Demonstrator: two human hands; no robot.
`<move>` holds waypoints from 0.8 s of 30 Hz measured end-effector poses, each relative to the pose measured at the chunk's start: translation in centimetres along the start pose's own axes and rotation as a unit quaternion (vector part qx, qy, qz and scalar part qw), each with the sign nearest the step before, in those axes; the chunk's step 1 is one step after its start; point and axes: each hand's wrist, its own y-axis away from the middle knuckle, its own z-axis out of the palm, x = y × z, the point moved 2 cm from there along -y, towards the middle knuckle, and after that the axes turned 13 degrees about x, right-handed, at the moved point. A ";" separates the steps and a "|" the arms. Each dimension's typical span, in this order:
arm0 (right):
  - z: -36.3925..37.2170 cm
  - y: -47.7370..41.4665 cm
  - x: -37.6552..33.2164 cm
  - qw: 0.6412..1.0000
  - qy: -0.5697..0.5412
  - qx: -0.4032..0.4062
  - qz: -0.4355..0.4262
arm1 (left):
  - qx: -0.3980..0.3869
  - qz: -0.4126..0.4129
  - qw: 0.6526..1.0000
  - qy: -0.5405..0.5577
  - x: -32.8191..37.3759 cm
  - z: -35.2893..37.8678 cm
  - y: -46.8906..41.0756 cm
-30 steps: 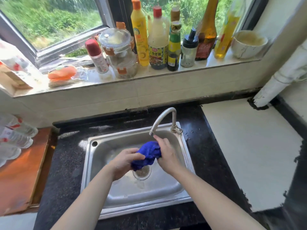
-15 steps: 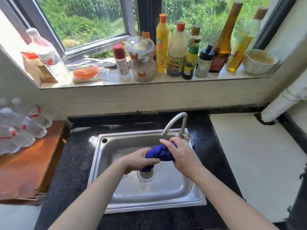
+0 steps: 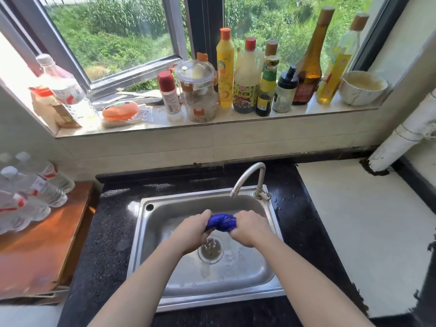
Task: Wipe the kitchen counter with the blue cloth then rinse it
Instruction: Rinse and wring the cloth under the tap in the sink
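Observation:
The blue cloth (image 3: 221, 222) is bunched into a tight roll above the steel sink (image 3: 151, 234), just over the drain (image 3: 210, 249). My left hand (image 3: 190, 232) grips its left end and my right hand (image 3: 247, 228) grips its right end, both fists closed round it. Only the middle of the cloth shows between them. The curved tap (image 3: 250, 179) stands behind the hands, its spout a little above and beyond the cloth. Black stone counter (image 3: 106, 232) surrounds the sink.
A white counter section (image 3: 358, 223) lies to the right, with a white pipe (image 3: 405, 138) at its back. Water bottles (image 3: 30, 192) lie on an orange board (image 3: 42, 251) at left. The window sill (image 3: 236, 119) above holds several bottles, jars and a bowl (image 3: 363, 87).
The cloth has gone from a loose clump held near the tap to a short tight roll between both fists. The camera has tilted up, showing more of the window.

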 end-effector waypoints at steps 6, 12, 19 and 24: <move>0.6 0.1 0.8 0.974 -0.214 0.039 0.057 | 0.026 -0.141 0.956 0.257 -0.5 -0.5 0.1; 0.7 1.8 0.5 0.831 -0.529 0.080 0.149 | 0.050 -0.356 0.710 0.605 -1.3 -0.9 0.2; 1.6 2.5 -1.3 0.711 -0.654 0.115 0.232 | 0.071 -0.400 0.582 0.704 0.9 0.3 0.2; 0.9 3.6 -2.0 0.742 -0.617 0.169 0.200 | 0.117 -0.470 0.559 0.673 1.7 1.1 -0.1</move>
